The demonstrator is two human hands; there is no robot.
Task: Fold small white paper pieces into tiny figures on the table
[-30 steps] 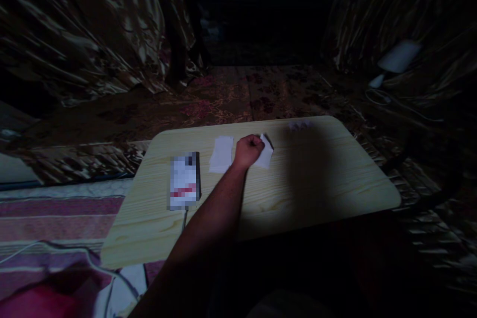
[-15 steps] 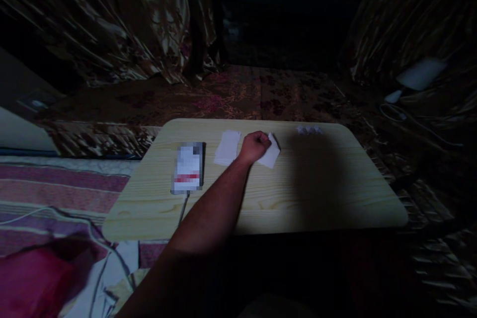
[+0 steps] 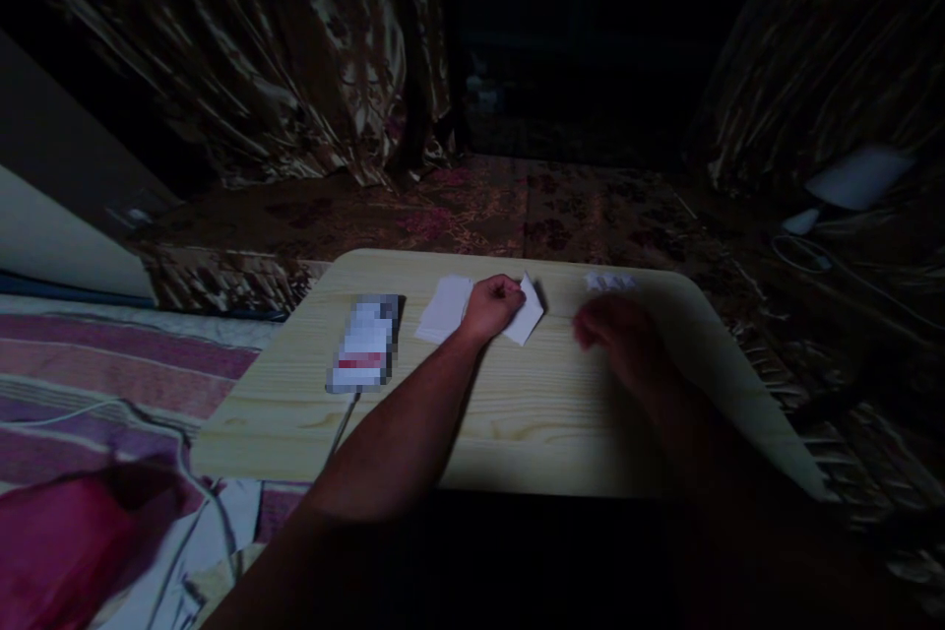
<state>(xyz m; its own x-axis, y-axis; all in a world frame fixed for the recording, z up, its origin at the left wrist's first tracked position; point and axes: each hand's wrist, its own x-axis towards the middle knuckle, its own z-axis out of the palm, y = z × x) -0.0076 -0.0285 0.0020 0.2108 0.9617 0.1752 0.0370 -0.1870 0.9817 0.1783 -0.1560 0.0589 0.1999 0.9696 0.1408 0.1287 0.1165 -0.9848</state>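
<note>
In dim light a pale wooden table (image 3: 517,413) lies before me. My left hand (image 3: 491,305) rests on it with the fingers curled, pinching the edge of a small white paper (image 3: 526,313) that tilts up at one corner. A second white paper (image 3: 445,307) lies flat just left of that hand. My right hand (image 3: 616,335) hovers over the table to the right of the held paper, dark and smeared by motion, so its fingers do not show clearly. Several tiny white folded pieces (image 3: 609,283) sit near the table's far edge.
A phone (image 3: 364,343) lies on the table's left part with a cable (image 3: 341,423) running off the near edge. Shiny patterned cloth (image 3: 243,69) hangs behind. A striped blanket (image 3: 110,384) and red fabric (image 3: 66,551) lie at left. A white object (image 3: 849,179) sits at right.
My right hand has come into view over the table's right side. My left hand keeps its hold on the paper. The view has shifted slightly.
</note>
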